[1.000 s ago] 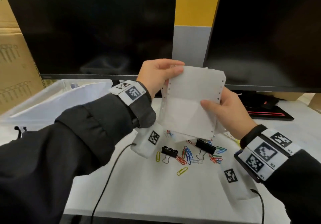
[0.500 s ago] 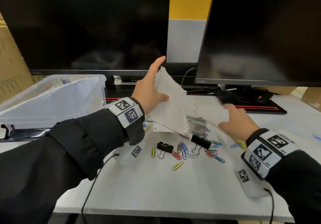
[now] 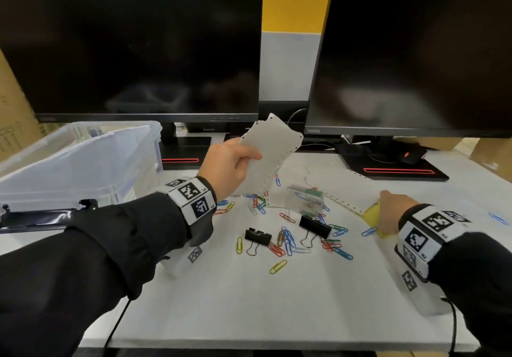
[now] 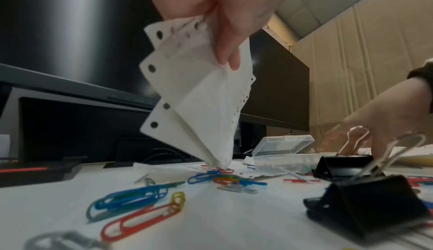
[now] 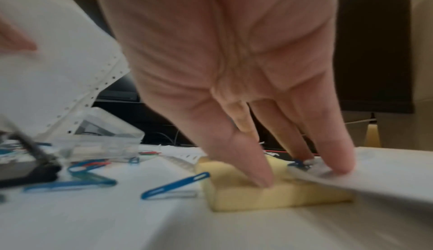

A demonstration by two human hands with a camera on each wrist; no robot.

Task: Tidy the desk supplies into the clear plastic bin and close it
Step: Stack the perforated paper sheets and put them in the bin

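My left hand [image 3: 235,162] pinches a sheaf of white punched paper sheets [image 3: 270,153] [image 4: 199,94], lifted so only its lower corner touches the desk. My right hand [image 3: 393,212] reaches down on a yellow sticky-note pad [image 3: 372,218] [image 5: 257,193]; its thumb presses the pad top and its fingertips [image 5: 342,165] rest on a white sheet [image 5: 386,178] lying over the pad. The clear plastic bin [image 3: 83,168] stands open at the left. Coloured paper clips [image 3: 288,241], two black binder clips [image 3: 259,237] and a small clear case [image 3: 304,200] lie between the hands.
Two dark monitors [image 3: 133,40] stand along the back with their bases on the desk. The bin's black-edged lid [image 3: 41,218] lies in front of the bin. A cardboard box [image 3: 13,115] is at the far left. A stray blue clip [image 3: 498,218] lies far right.
Both hands held the paper a second ago. The right hand let go and dropped to the yellow pad on the right. The left hand keeps the sheets and has shifted them toward the bin.
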